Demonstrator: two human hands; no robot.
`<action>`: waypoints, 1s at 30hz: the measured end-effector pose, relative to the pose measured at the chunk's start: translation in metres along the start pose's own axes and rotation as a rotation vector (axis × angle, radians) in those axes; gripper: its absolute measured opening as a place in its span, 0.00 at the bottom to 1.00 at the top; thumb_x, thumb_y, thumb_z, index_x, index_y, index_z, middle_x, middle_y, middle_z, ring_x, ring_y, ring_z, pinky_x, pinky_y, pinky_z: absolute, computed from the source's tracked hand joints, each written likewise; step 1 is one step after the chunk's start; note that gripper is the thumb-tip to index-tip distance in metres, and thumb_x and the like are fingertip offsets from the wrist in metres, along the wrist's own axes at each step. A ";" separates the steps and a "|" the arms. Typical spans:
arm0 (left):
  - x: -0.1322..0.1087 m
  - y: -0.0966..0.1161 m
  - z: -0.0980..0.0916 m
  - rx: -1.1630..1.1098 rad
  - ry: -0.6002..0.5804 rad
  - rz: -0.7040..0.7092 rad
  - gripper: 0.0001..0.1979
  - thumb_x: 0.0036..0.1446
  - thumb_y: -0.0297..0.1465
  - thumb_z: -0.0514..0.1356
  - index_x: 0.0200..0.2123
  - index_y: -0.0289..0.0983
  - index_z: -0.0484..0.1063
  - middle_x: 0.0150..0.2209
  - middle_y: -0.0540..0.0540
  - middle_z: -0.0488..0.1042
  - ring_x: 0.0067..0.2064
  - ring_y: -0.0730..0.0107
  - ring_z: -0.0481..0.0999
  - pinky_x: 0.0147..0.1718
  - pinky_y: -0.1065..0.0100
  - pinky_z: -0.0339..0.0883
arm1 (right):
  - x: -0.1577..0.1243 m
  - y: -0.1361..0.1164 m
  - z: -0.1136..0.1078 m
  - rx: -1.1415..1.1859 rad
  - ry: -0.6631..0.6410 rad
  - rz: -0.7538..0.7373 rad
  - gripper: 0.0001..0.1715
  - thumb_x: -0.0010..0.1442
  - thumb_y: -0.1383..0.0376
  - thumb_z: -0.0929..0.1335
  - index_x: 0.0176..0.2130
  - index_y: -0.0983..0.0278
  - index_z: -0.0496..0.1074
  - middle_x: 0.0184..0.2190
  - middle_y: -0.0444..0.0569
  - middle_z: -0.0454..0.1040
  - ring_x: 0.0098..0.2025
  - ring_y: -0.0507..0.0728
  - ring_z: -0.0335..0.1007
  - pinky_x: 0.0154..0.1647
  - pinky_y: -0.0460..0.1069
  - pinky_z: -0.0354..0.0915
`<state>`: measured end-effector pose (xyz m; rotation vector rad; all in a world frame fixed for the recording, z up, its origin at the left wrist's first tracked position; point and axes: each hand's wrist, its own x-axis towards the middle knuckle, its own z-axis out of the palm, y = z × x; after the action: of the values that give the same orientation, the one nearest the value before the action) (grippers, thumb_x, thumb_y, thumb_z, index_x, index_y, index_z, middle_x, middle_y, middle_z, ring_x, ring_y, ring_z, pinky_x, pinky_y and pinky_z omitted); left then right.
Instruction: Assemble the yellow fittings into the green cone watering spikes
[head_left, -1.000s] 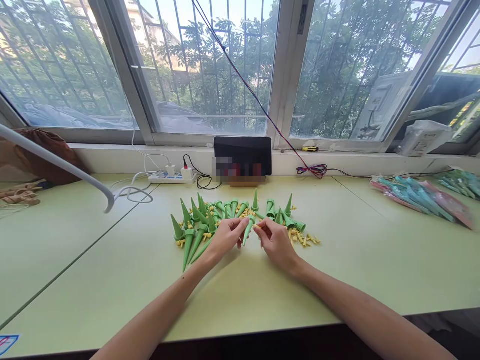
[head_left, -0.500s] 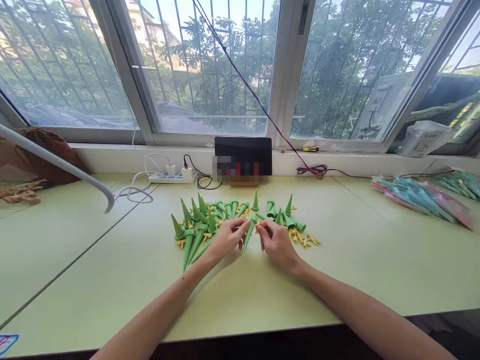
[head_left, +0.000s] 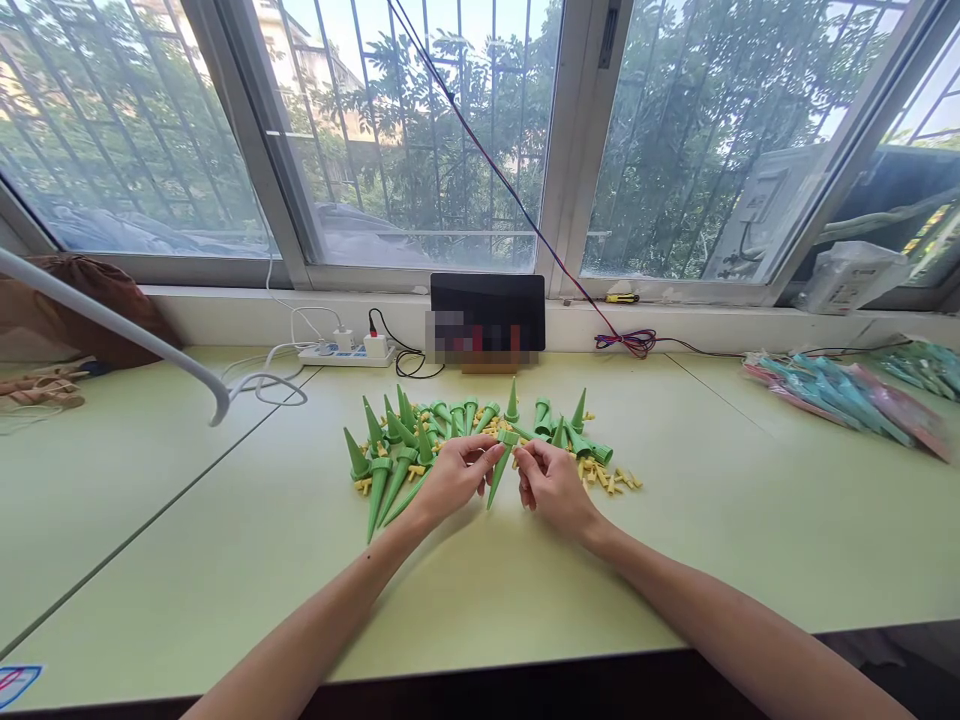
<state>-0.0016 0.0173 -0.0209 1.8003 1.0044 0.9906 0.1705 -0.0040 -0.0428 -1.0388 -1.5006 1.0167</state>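
Between the thumb and fingers of my left hand (head_left: 457, 476) is a green cone (head_left: 498, 476), its cap end up and its tip pointing down toward the table. My right hand (head_left: 551, 482) pinches a small yellow piece (head_left: 515, 456) just right of the cone; the fingers hide most of it. Behind my hands lies a pile of green cones (head_left: 380, 492), some upright and some on their sides. Small yellow pieces (head_left: 609, 482) are scattered among them and to the right.
A dark screen (head_left: 487, 312) stands at the back of the table (head_left: 712, 520). Left of it are a power strip (head_left: 346, 352) and cables. Bags of blue and pink items (head_left: 847, 395) lie at the right. A white curved arm (head_left: 112, 325) reaches in from the left.
The green cone has tilted slightly, and its cap end sits a little farther right. My right hand has barely moved and keeps its pinch.
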 end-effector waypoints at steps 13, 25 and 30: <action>0.000 0.003 0.003 -0.006 -0.017 -0.045 0.19 0.63 0.44 0.56 0.30 0.35 0.70 0.16 0.54 0.64 0.17 0.76 0.64 0.18 0.74 0.58 | 0.002 0.002 0.001 0.072 -0.009 0.046 0.22 0.66 0.49 0.64 0.29 0.61 0.62 0.13 0.36 0.61 0.12 0.49 0.59 0.14 0.43 0.55; -0.002 0.009 0.006 -0.007 -0.059 -0.060 0.18 0.63 0.43 0.55 0.27 0.36 0.64 0.18 0.55 0.63 0.16 0.79 0.60 0.17 0.74 0.54 | 0.003 0.004 0.003 0.059 -0.030 0.014 0.26 0.67 0.46 0.62 0.28 0.62 0.65 0.15 0.37 0.60 0.13 0.49 0.60 0.15 0.44 0.56; -0.002 0.011 0.007 -0.011 -0.088 -0.074 0.18 0.57 0.44 0.61 0.29 0.38 0.60 0.23 0.56 0.60 0.19 0.80 0.58 0.16 0.74 0.49 | 0.003 0.004 0.002 0.043 -0.020 0.006 0.26 0.67 0.45 0.61 0.28 0.61 0.63 0.16 0.38 0.61 0.14 0.49 0.61 0.15 0.45 0.57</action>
<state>0.0062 0.0095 -0.0140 1.7690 1.0023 0.8630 0.1683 -0.0002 -0.0462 -1.0062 -1.4862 1.0622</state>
